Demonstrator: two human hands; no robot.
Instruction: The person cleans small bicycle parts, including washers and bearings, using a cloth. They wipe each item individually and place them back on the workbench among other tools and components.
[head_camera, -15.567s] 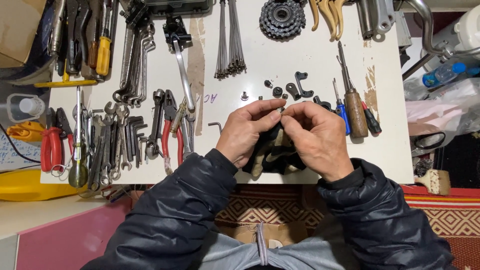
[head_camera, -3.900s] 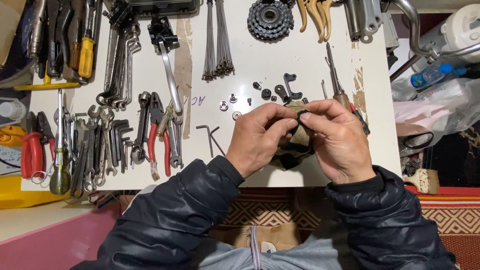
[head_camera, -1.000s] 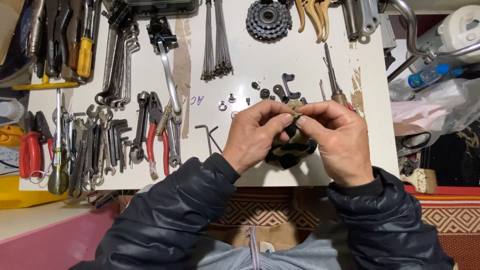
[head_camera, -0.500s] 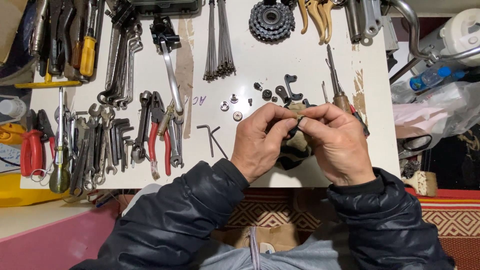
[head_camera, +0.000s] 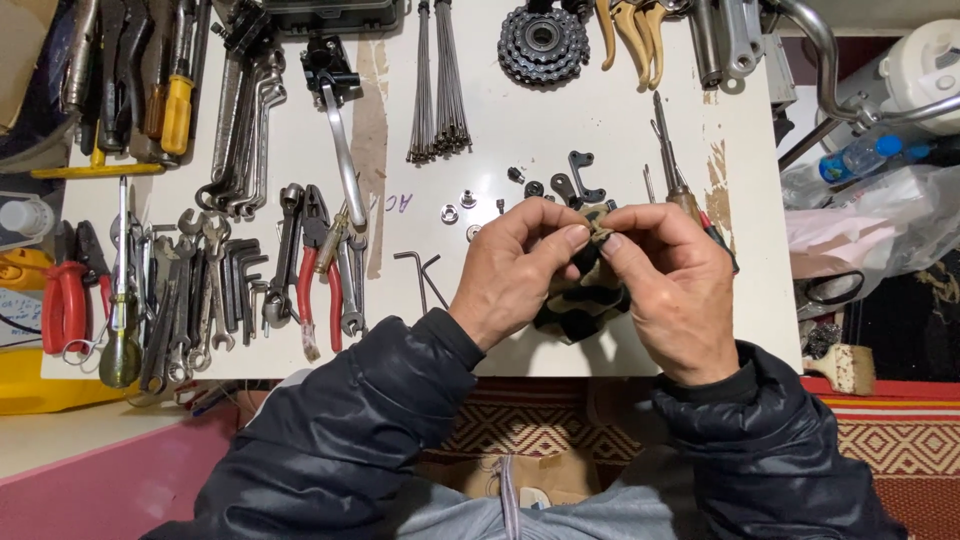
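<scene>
While both hands meet over the white table (head_camera: 600, 120), the left hand (head_camera: 515, 270) and right hand (head_camera: 670, 285) pinch a camouflage rag (head_camera: 585, 300) between thumbs and forefingers, bunched at the fingertips. Whether a small part sits inside the rag cannot be told. Small black parts (head_camera: 560, 185) lie just beyond, Allen keys (head_camera: 425, 275) to the left.

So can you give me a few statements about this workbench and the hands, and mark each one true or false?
1. Both hands, left hand and right hand, pinch a camouflage rag. True.
2. The sprocket cluster lies at the near edge of the table. False: it lies at the far edge.
3. The red-handled pliers lie to the left of the hands. True.
4. The spokes are in the right hand. False: they lie untouched on the table.
5. The sleeves are dark. True.
</scene>
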